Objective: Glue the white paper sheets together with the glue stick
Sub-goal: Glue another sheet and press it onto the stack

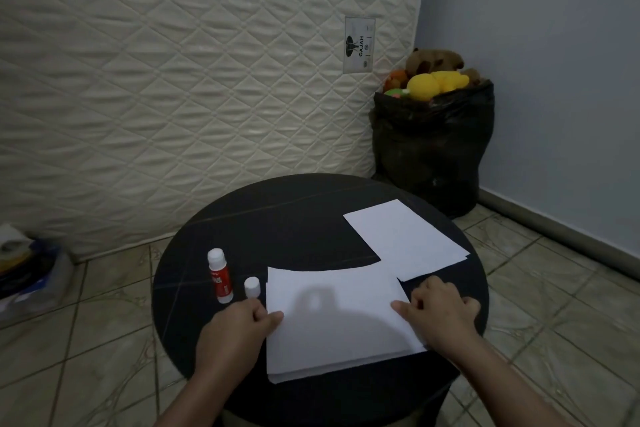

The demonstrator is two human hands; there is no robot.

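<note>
On mattress label point(360, 44): "GAJAH"

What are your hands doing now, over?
Left hand and right hand pressing the near paper stack. Glue stick upright, untouched. Nothing in the way.

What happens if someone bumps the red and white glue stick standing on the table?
The glue stick stands upright, tall and narrow, so a bump would probably tip it. It looks round, so it might then roll across the smooth dark table. It seems small and light, likely easy to lift.
</note>
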